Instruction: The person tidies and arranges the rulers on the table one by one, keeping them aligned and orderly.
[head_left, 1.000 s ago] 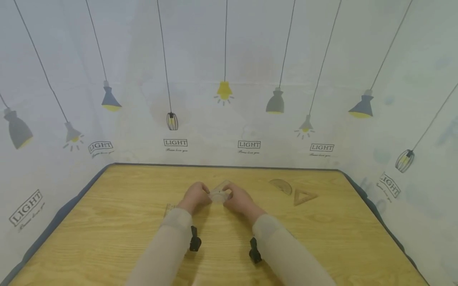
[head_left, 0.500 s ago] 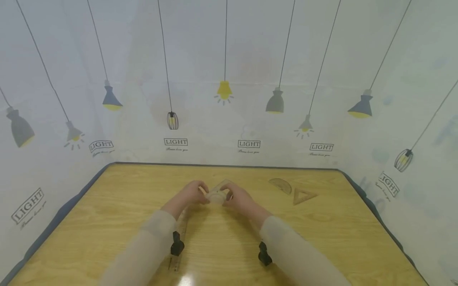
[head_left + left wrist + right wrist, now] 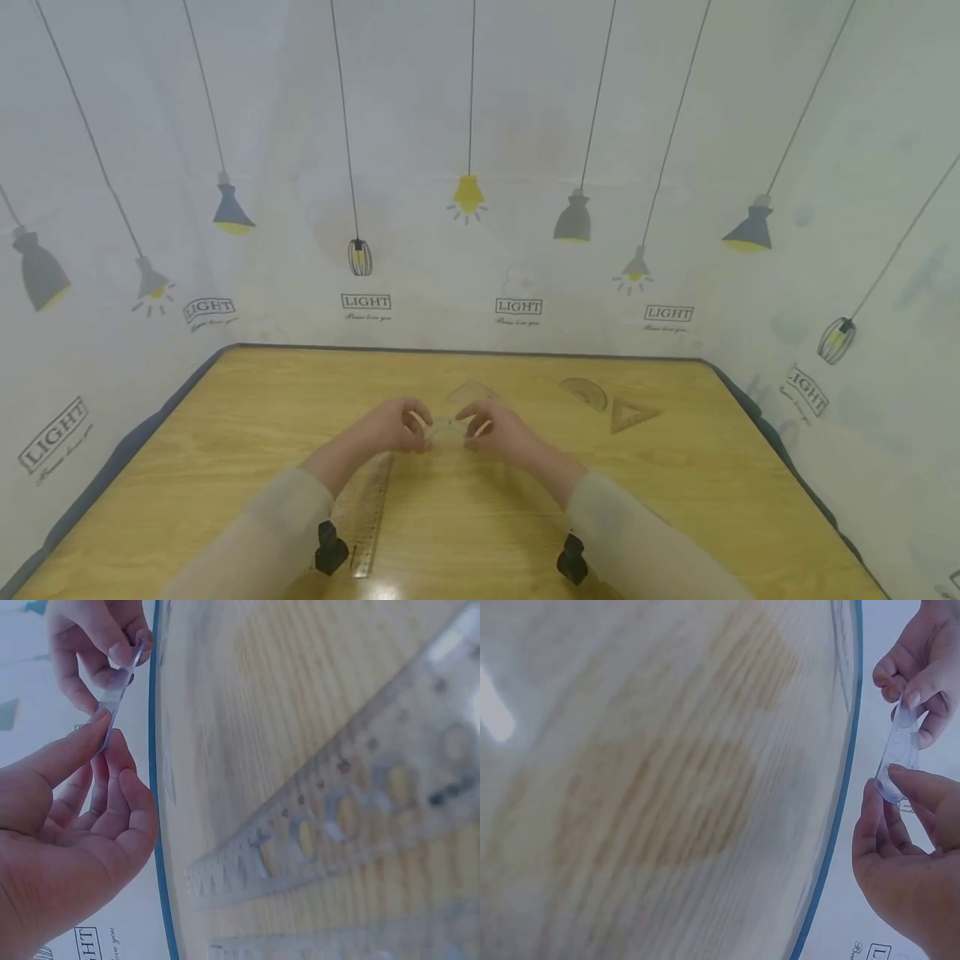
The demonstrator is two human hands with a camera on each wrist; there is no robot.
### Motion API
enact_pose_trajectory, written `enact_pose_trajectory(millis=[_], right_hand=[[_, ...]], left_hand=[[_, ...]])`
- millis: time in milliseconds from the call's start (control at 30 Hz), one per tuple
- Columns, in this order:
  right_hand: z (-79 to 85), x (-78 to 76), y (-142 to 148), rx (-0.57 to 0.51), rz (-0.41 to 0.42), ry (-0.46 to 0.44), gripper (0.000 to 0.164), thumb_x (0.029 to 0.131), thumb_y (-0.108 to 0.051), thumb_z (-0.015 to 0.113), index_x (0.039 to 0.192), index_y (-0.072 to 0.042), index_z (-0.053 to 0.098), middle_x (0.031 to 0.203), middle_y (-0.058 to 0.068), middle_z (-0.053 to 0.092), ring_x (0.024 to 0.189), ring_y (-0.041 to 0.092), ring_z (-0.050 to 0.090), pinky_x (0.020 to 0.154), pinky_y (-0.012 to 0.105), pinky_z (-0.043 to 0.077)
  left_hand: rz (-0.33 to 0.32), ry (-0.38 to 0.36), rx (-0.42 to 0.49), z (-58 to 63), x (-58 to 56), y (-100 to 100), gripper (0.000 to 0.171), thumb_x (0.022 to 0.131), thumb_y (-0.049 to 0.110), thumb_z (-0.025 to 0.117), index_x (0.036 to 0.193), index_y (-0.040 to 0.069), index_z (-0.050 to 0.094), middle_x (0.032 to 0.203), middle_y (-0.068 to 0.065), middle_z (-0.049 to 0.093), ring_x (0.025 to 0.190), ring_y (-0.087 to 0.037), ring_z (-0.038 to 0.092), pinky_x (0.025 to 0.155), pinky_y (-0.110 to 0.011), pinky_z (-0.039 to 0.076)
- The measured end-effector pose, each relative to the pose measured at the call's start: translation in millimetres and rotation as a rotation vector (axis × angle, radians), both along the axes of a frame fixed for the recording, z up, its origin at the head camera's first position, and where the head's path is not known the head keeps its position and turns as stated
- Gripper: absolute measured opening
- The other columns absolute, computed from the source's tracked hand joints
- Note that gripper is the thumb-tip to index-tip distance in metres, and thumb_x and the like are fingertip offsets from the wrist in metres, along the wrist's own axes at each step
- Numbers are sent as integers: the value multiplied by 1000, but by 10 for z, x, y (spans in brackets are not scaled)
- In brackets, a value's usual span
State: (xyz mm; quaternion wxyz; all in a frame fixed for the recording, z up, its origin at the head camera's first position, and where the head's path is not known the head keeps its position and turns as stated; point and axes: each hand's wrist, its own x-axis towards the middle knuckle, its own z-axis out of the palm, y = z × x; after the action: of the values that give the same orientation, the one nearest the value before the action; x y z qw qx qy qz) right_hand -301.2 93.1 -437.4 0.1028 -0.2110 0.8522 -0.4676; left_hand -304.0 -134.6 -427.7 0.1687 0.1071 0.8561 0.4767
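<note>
Between the fingertips of both hands is a small clear plastic protractor (image 3: 447,432), raised above the table. My left hand (image 3: 395,427) pinches one end between thumb and fingers; the right hand (image 3: 501,430) pinches the other. In the right wrist view the protractor (image 3: 901,746) appears as a thin transparent plate, tilted nearly edge-on. Just beyond the hands a clear set square (image 3: 472,388) lies on the wooden table. Below the left forearm lies a transparent ruler (image 3: 372,521), and the left wrist view shows cut-out shapes along a clear ruler (image 3: 341,814).
To the right, a second protractor (image 3: 585,392) and a triangular set square (image 3: 633,413) lie on the table (image 3: 480,533). Another clear strip (image 3: 345,946) lies beside the ruler, partly under the left arm. A wall covering printed with lamps (image 3: 468,196) surrounds the table.
Both hands have drawn back towards the body with the protractor, off the set square behind it. The left forearm has swung left, uncovering the ruler; the right forearm has shifted right.
</note>
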Motion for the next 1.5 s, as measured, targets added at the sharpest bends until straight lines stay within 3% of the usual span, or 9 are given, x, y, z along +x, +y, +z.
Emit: enact_pose_trajectory(millis=[200,533,700,900,1167,1333,1500], right_hand=[[12,138,40,-62,60,-106,34,88,6,65,120,-2,62,91,7,65,76,20,66,70,37,56],[67,329,117,-89,141,-112,31,87,11,62,116,0,64,84,6,67,70,21,67,66,42,56],[93,443,121,-73,168,-115,26,88,6,65,114,0,66,83,5,66,66,22,68,63,39,57],[85,563,65,-16,185,-112,21,86,3,69,106,-4,69,80,3,65,64,19,65,59,33,56],[40,673,-17,29,246,-129,20,82,8,69,97,-5,72,74,3,68,62,15,65,57,27,54],[-33,736,-64,76,278,-116,19,82,7,70,95,-7,74,74,0,67,62,9,62,56,23,52],[-71,784,-110,61,279,-143,19,81,8,70,94,-5,73,71,0,67,60,11,63,57,24,54]], left_hand=[[-48,-14,-15,36,201,-28,35,79,-3,74,111,4,61,82,-8,63,75,-21,63,72,-35,53],[-154,-41,78,111,451,-67,37,83,-8,69,117,0,58,87,-11,67,82,-23,67,78,-39,55],[-158,-85,75,160,587,-88,29,86,-5,68,114,-2,62,86,-11,71,78,-25,70,73,-40,57],[-157,-110,28,159,701,-98,21,83,-8,69,103,-1,66,79,-9,70,70,-24,69,63,-35,58],[-200,-33,-105,-14,826,-152,21,74,-5,74,88,9,69,73,-2,69,66,-17,66,65,-32,54],[-205,-61,-130,-39,912,-137,20,71,-10,76,82,6,68,71,-3,68,64,-16,64,61,-30,54],[-197,-77,-178,-37,920,-134,21,70,-10,79,79,5,68,70,-2,65,63,-15,62,61,-28,53]])
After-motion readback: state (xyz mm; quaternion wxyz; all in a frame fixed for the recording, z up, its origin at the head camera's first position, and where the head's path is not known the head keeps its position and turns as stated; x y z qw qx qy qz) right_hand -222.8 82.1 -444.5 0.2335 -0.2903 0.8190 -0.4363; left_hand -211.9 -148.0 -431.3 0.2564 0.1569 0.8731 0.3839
